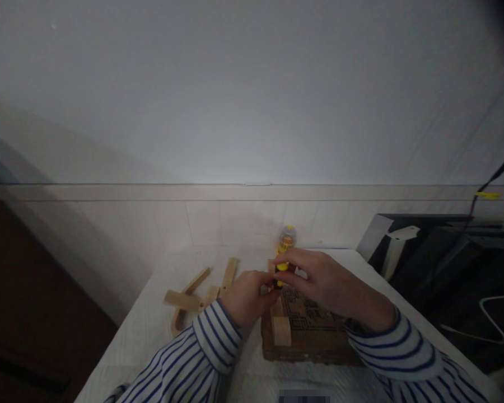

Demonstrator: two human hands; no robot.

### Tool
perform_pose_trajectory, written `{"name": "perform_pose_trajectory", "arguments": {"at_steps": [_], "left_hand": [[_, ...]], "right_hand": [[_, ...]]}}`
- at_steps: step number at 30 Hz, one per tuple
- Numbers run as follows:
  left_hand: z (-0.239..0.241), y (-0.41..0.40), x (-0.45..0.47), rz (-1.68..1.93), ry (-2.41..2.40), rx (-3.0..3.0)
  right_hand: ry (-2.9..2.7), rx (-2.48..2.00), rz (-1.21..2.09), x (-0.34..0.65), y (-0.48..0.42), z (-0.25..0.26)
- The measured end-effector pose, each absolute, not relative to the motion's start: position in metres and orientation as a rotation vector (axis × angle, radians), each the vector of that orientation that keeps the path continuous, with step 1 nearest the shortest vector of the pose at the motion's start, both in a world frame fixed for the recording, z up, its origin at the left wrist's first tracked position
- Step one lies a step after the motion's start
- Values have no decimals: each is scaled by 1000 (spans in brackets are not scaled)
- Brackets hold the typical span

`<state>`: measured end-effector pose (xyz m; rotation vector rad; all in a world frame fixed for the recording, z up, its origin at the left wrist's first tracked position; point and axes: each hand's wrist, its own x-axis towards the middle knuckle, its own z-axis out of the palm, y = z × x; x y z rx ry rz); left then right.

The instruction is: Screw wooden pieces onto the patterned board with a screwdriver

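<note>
My left hand [247, 296] and my right hand [323, 282] meet over the far end of a white table [151, 330]. Both are closed around a small yellow and black tool [281, 271], which looks like a screwdriver handle. The tool points down at an upright wooden piece [280, 327] resting on a brown patterned board [315, 336]. Behind the hands stands a small clear packet with yellow bits [286, 238]. Both sleeves are white with blue stripes.
Several loose wooden slats [201, 294] lie on the table to the left of my hands. A dark box or case [437, 252] with a white cable [493, 319] sits on the right. A pale wall runs behind the table.
</note>
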<state>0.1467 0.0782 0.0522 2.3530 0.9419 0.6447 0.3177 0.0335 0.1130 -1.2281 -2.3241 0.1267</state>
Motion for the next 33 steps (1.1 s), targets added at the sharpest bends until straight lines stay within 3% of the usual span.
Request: {"name": "perform_pose_trajectory", "arguments": {"at_steps": [15,33], "left_hand": [[53,78,150,732,1090,2243],[58,76,146,677,937,2352]], "right_hand": [[-2315,-1235,108,316,34,111],[-2321,-1201,92,318,32,112]]}}
